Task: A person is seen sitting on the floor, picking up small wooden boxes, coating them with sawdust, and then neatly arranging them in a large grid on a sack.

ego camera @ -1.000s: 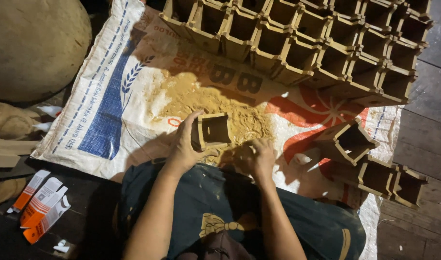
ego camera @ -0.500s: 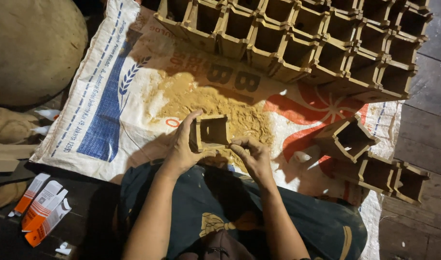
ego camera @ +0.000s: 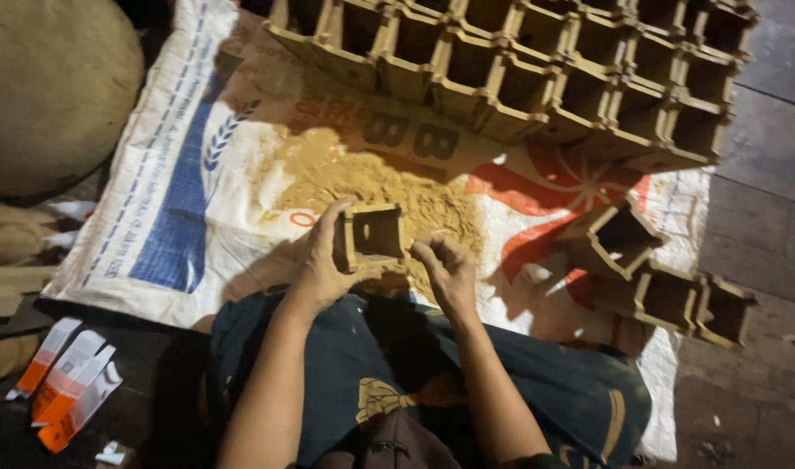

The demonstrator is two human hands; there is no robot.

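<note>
A dark floor is carrying a printed woven sack, spread flat. A heap of tan sand and rows of square clay moulds are sitting on the sack.

dim, warm light over dark stone floor; printed woven sack spread flat; small orange-white cartons lower left.

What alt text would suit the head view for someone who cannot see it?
A seated person's left hand holds a small square clay mould over a pile of yellow powder on a printed woven sack, the right hand beside it. Rows of similar moulds lie beyond, and small cartons sit at lower left.
</note>
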